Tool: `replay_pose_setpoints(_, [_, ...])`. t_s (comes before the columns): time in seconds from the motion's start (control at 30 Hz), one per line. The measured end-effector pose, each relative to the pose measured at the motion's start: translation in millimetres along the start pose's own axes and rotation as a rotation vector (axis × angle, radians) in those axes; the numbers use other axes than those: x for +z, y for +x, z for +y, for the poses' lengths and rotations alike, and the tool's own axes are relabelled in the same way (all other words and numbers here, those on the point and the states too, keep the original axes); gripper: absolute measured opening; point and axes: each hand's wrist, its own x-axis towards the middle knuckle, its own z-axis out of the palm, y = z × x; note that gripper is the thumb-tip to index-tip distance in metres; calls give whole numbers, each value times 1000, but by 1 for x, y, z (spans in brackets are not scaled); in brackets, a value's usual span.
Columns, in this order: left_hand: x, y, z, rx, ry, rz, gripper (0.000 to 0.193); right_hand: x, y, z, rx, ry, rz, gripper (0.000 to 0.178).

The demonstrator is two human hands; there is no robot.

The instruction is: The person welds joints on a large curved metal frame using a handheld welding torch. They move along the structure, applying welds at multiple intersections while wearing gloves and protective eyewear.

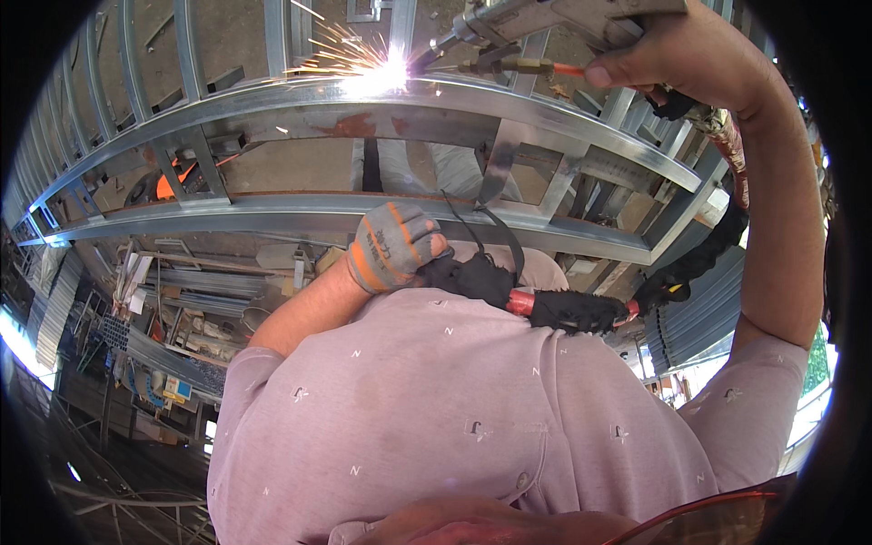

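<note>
At the top right my bare right hand [695,59] is wrapped round a grey metal welding gun [545,25], its nozzle pointing left. A brass fitting with a thin orange line [536,66] runs beside the gun. Just off the nozzle, a white glare and orange sparks [350,59] burn on the upper rail [272,95] of a shiny metal frame; the glare hides that spot. My left hand [397,247], in a grey and orange glove, is closed in front of my body. It grips the black-wrapped cable [468,277], which passes right across my waist.
A lower rail [318,211] runs between me and the upper one, joined by short uprights. More parallel bars [186,54] stretch away at the upper left. An orange and black tool [173,182] lies under the frame. Stacked metal lengths [200,304] lie to the left; corrugated sheets [695,304] stand right.
</note>
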Motion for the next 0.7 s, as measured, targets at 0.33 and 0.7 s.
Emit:
replay_pose_setpoints(0.33, [11, -3, -5, 23, 8, 135, 53, 0, -4, 1, -13, 27, 2, 35])
replay_pose_setpoints(0.7, [6, -3, -8, 41, -20, 114, 55, 0, -6, -13, 37, 70, 2, 36])
